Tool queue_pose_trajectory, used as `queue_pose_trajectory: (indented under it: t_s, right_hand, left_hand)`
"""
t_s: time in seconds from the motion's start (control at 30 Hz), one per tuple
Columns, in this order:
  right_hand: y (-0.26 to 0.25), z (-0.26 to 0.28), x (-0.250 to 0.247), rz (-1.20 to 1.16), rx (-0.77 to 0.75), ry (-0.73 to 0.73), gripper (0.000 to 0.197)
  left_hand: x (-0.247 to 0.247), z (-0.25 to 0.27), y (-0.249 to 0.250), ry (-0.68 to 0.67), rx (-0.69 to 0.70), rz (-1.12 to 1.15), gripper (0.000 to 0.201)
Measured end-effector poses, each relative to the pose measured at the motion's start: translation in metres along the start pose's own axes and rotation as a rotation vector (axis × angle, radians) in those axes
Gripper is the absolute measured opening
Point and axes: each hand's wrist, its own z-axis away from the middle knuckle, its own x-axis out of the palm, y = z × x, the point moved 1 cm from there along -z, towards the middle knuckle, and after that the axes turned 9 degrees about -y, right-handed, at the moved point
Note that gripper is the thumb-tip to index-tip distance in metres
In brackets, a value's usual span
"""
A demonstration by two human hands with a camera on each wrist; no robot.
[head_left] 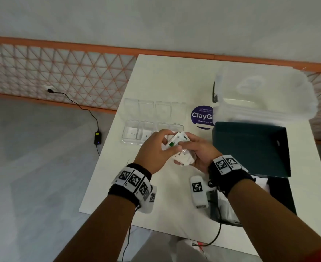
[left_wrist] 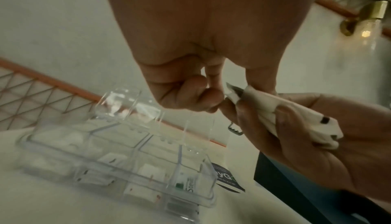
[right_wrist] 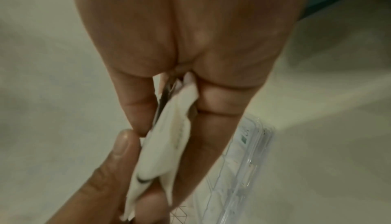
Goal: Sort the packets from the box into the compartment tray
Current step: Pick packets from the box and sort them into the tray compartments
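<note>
In the head view both hands meet over the white table (head_left: 137,186), just in front of the clear compartment tray (head_left: 124,133). My right hand (head_left: 186,150) grips a bundle of white packets (head_left: 182,157). My left hand (head_left: 168,142) pinches the top packet (head_left: 172,144), which has a green mark. In the left wrist view the left hand's fingertips (left_wrist: 213,95) nip a packet edge (left_wrist: 231,92) while the right hand (left_wrist: 306,135) clasps the bundle (left_wrist: 296,119). Some tray (left_wrist: 208,174) compartments hold packets. The dark green box (head_left: 250,148) stands open at the right.
The tray's clear lid (head_left: 154,108) lies open behind it. A clear plastic tub (head_left: 263,91) sits at the table's far right, beside a purple round sticker (head_left: 201,116). On the floor to the left lies a black charger (head_left: 97,138) with its cable.
</note>
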Motion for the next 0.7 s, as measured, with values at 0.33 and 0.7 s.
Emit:
queue_pose_trajectory:
  t_s: [0.33, 0.7]
  right_hand:
    - [0.015, -0.014, 0.004, 0.078, -0.022, 0.085, 0.031]
    - [0.023, -0.017, -0.019, 0.065, -0.009, 0.193, 0.03]
  left_hand:
    - [-0.029, -0.016, -0.041, 0.03, -0.099, 0.186, 0.013]
    - [-0.023, -0.05, -0.043, 0.143, -0.194, 0.158, 0.025]
